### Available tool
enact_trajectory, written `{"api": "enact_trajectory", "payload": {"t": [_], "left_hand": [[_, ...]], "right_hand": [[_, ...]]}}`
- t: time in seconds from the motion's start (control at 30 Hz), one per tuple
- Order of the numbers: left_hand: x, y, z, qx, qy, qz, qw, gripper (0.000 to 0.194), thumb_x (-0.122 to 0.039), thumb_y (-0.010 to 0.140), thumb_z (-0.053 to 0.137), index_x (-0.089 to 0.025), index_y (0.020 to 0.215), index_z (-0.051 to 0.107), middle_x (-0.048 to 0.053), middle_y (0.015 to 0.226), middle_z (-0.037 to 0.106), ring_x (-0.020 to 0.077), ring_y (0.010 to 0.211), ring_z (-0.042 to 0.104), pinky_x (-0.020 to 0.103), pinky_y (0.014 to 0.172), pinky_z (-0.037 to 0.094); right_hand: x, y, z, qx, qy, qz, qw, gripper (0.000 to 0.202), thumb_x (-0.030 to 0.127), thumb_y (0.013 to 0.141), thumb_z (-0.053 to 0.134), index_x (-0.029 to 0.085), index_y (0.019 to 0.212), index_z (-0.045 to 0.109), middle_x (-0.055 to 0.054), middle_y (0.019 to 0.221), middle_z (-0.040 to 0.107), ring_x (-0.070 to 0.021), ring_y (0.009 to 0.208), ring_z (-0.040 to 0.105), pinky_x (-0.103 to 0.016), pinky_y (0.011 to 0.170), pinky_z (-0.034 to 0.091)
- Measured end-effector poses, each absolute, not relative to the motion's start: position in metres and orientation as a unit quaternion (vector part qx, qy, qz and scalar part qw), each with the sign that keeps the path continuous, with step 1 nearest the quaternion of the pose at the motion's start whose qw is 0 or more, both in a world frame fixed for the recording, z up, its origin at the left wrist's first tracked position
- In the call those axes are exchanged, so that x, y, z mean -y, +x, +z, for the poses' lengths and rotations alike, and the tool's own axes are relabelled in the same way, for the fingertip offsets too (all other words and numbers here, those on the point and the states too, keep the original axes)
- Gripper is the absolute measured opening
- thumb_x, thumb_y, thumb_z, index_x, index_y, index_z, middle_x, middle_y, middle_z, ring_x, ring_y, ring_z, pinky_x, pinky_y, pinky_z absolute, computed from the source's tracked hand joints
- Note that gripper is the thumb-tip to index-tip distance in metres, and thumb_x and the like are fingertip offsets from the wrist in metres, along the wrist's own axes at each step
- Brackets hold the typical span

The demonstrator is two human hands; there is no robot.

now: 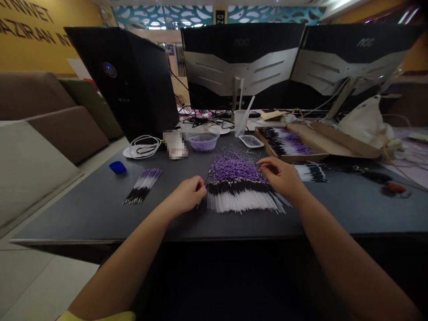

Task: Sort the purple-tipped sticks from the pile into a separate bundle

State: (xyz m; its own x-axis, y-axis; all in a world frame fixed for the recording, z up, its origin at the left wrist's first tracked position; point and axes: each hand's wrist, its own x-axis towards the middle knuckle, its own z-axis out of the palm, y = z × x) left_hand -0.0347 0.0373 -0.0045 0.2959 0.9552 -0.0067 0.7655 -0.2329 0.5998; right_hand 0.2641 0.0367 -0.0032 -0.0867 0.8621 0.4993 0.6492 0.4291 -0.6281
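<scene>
- One thin stick [208, 175] appears to be pinched between the thumb and fingers of the left hand [189, 195], just beside the left edge of a broad pile of sticks [236, 186].
- The right hand [282, 180] is held at the right edge of that pile, its fingers curled near the purple ends; whether anything is caught in its grip cannot be told.
- The pile is laid on the dark surface [187, 226] between both hands, with purple ends turned away from the person, black sections in the middle and pale ends nearest the person.
- To the left, a smaller bundle [143, 186] is laid flat, and a blue cap [117, 167] is seen beyond it.
- Behind the pile, purple pieces [202, 142] are held in a clear bowl [217, 135]; a white tray [253, 146] and a cup [239, 124] with a straw [250, 103] are set nearby.
- On the right, more sticks are contained in an open cardboard box [302, 158], and pale sticks [310, 172] are spread just beside the right hand.
</scene>
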Motion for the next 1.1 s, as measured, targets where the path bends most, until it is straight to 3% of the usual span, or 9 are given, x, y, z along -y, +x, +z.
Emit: {"api": "enact_trajectory", "payload": {"t": [0.1,0.2,0.3,0.4,0.57,0.67,0.77,0.93,1.1], "left_hand": [[-0.037,-0.032,-0.009,-0.517,0.720,0.255,0.386,0.014,-0.027,0.080,0.050,-0.020,0.093,0.049,-0.004,0.063,0.058,0.0114,0.055,0.056,0.021,0.049,0.039],[-0.037,-0.029,-0.011,-0.488,0.664,0.291,0.487,0.024,-0.026,0.080,0.053,-0.019,0.102,0.050,-0.004,0.063,0.056,0.0111,0.053,0.056,0.020,0.046,0.042],[-0.038,-0.028,-0.008,-0.488,0.640,0.339,0.488,0.016,-0.027,0.080,0.054,-0.015,0.090,0.058,-0.001,0.064,0.057,0.0107,0.056,0.058,0.021,0.049,0.045],[-0.037,-0.027,-0.005,-0.475,0.622,0.400,0.476,0.019,-0.028,0.078,0.058,-0.013,0.089,0.062,0.004,0.074,0.065,0.0124,0.063,0.063,0.023,0.055,0.048],[-0.025,-0.024,-0.003,-0.422,0.678,0.459,0.389,0.027,-0.034,0.079,0.065,-0.013,0.095,0.066,0.006,0.082,0.070,0.0152,0.073,0.066,0.027,0.068,0.052],[-0.014,-0.022,0.001,-0.391,0.768,0.449,0.236,0.020,-0.032,0.086,0.059,-0.015,0.093,0.067,0.004,0.078,0.067,0.0125,0.070,0.061,0.024,0.067,0.048],[-0.004,-0.020,0.007,-0.341,0.840,0.409,0.107,0.017,-0.027,0.090,0.053,-0.016,0.092,0.066,0.004,0.083,0.063,0.0115,0.073,0.056,0.024,0.068,0.045],[0.007,-0.014,0.011,-0.310,0.887,0.330,0.094,0.015,-0.023,0.093,0.047,-0.017,0.093,0.061,0.002,0.079,0.061,0.0107,0.072,0.054,0.022,0.068,0.041],[0.012,-0.011,0.007,-0.283,0.904,0.306,0.099,0.015,-0.022,0.094,0.046,-0.018,0.098,0.060,0.001,0.078,0.062,0.0103,0.069,0.055,0.022,0.065,0.040]], "right_hand": [[-0.036,0.260,-0.004,0.715,-0.525,0.174,0.429,0.018,0.028,0.087,0.048,0.020,0.087,0.064,-0.005,0.081,0.068,-0.0180,0.069,0.060,-0.031,0.063,0.045],[-0.033,0.254,-0.003,0.677,-0.536,0.287,0.415,0.019,0.028,0.085,0.049,0.019,0.093,0.064,-0.006,0.085,0.068,-0.0131,0.055,0.053,-0.028,0.052,0.042],[-0.027,0.247,-0.002,0.656,-0.504,0.398,0.397,0.032,0.030,0.080,0.060,0.018,0.109,0.063,-0.006,0.087,0.068,-0.0106,0.053,0.051,-0.026,0.050,0.042],[-0.022,0.239,-0.001,0.665,-0.459,0.436,0.397,0.051,0.031,0.073,0.071,0.017,0.121,0.060,-0.003,0.077,0.067,-0.0140,0.065,0.059,-0.027,0.061,0.047],[-0.014,0.223,0.002,0.665,-0.465,0.389,0.437,0.039,0.043,0.084,0.060,0.014,0.109,0.067,-0.007,0.079,0.070,-0.0170,0.068,0.067,-0.030,0.065,0.050],[-0.008,0.214,0.005,0.657,-0.437,0.396,0.469,0.037,0.047,0.088,0.052,0.015,0.101,0.068,-0.007,0.083,0.072,-0.0139,0.058,0.066,-0.029,0.060,0.050],[-0.001,0.209,0.007,0.632,-0.397,0.450,0.490,0.030,0.044,0.087,0.057,0.017,0.097,0.067,-0.006,0.086,0.072,-0.0115,0.054,0.065,-0.027,0.057,0.051],[0.011,0.205,0.008,0.597,-0.317,0.560,0.479,0.021,0.035,0.086,0.062,0.016,0.092,0.067,-0.005,0.083,0.072,-0.0132,0.060,0.068,-0.029,0.062,0.056],[0.020,0.201,0.011,0.597,-0.280,0.576,0.483,0.012,0.028,0.088,0.060,0.017,0.091,0.065,-0.003,0.082,0.071,-0.0138,0.065,0.070,-0.029,0.066,0.057]]}}
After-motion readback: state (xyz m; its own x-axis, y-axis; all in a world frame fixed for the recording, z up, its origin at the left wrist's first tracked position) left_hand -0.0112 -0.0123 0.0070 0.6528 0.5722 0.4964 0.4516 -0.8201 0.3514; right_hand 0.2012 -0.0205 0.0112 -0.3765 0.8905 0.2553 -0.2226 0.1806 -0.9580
